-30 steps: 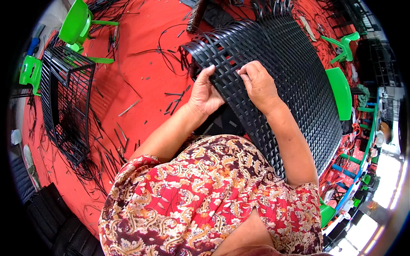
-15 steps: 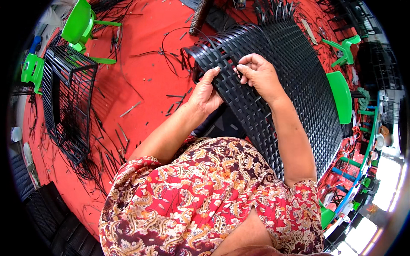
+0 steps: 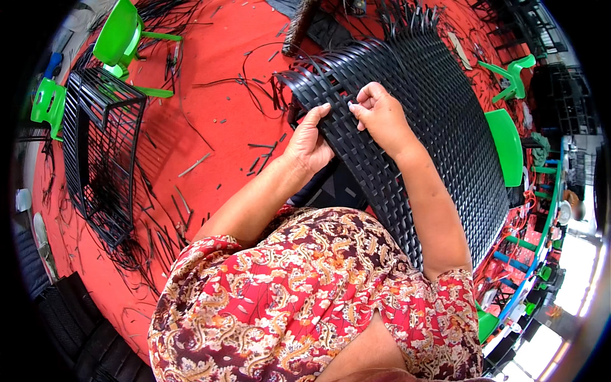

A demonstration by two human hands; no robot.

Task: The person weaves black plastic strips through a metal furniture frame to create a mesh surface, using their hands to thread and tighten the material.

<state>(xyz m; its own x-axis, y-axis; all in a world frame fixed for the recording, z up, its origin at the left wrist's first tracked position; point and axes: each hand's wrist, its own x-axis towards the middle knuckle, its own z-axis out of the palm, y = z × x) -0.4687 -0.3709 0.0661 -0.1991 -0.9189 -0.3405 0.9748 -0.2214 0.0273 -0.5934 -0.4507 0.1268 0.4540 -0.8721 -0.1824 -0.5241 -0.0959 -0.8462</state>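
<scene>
A large panel woven from flat black strips [image 3: 439, 140] slants across the space in front of me, its loose strip ends sticking up at the far edge. My left hand [image 3: 310, 145] grips the panel's left edge, thumb on top and the fingers hidden beneath. Just right of it, my right hand [image 3: 383, 121] is closed in a pinch over the weave, thumb against fingertips. Whatever lies between those fingertips, probably part of a strip, is too small to make out. Thin loose strips [image 3: 251, 95] curl out from the panel's far left corner.
A black metal frame [image 3: 102, 140] stands at the left on the red floor covering [image 3: 210, 127], among scattered strip offcuts. Green plastic chairs stand at the far left [image 3: 118, 35] and at the right [image 3: 506, 146]. A dark woven post [image 3: 299, 28] is beyond the panel.
My right hand has moved slightly down and left, its fingers drawn closer together in a pinch. The left hand keeps its hold on the panel's edge.
</scene>
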